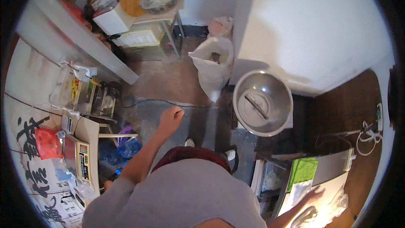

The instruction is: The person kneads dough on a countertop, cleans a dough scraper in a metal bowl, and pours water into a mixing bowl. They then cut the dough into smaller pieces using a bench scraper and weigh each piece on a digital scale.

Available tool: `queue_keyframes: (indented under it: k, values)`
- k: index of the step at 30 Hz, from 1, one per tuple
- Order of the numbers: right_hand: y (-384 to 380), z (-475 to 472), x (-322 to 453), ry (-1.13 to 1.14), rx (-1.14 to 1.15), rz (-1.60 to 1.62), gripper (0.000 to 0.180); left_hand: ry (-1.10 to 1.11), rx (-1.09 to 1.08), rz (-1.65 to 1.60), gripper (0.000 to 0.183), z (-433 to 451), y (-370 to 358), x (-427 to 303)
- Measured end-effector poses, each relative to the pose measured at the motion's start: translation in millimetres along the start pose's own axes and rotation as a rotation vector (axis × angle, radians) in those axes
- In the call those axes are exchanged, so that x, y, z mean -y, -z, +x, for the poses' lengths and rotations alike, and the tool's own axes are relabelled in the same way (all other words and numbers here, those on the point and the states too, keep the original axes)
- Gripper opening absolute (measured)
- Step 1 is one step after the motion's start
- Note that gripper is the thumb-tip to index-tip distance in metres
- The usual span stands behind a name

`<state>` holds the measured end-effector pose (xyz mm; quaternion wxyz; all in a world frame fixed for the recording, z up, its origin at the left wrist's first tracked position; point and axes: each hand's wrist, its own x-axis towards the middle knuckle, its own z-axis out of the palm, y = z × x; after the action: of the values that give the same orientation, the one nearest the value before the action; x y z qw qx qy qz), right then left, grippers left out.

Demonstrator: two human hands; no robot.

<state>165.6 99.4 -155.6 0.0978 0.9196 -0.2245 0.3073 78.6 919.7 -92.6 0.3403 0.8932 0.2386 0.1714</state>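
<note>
My left hand [172, 117] is raised over the floor in front of me with its fingers curled in. Nothing shows in it. At the lower right, my right hand [312, 196] reaches over a brightly lit worktop [327, 207], fingers apart and nothing visibly held. Whether it touches the surface is hard to tell in the glare. Beside it lie a white cloth or paper [300, 191] and a folded green towel [302, 172]. Clear plastic film or bags [339, 203] rest on the worktop past the hand.
A large steel basin [278, 101] holding a dark bar-like object [256, 106] stands ahead right. Near it is an open white sack [213, 76]. To the left are a digital scale [83, 161], a red plastic bag [48, 143] and water bottles [129, 148]. A black cable [152, 100] crosses the floor.
</note>
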Motion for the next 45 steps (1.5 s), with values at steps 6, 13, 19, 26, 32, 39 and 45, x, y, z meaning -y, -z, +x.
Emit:
queue_keyframes:
  k: [6, 13, 19, 26, 32, 39, 45]
  values:
    - [111.0, -42.6, 424.9, 0.308, 0.287, 0.934, 0.071, 0.233, -0.352, 0.014, 0.019, -30.1, 106.6, 99.8]
    - [215.7, -99.8, 689.0, 0.769, 0.516, 1.276, 0.068, 0.598, -0.638, -0.194, 0.046, -21.1, 190.3, 163.5]
    - [235.5, -106.9, 806.0, 0.674, 0.743, 1.427, 0.033, 0.44, -0.73, -0.523, 0.02, 58.5, 196.4, 223.3]
    - [228.6, -90.6, 931.1, 0.299, 1.069, 1.533, 0.012, 0.592, -0.617, -0.479, 0.025, 213.7, 225.8, 228.9]
    - [195.2, -79.2, 1064.9, 0.461, 0.77, 1.4, 0.03, 0.371, -0.639, 0.016, 0.032, 349.9, 246.6, 309.5]
    - [153.2, -97.9, 1196.9, 0.608, 0.789, 1.413, 0.032, 0.062, -0.599, 0.252, 0.026, 491.1, 243.4, 365.4]
    - [178.9, -127.7, 1287.2, 0.577, 1.076, 1.389, 0.047, 0.021, -0.471, 0.407, 0.019, 576.7, 212.6, 480.0]
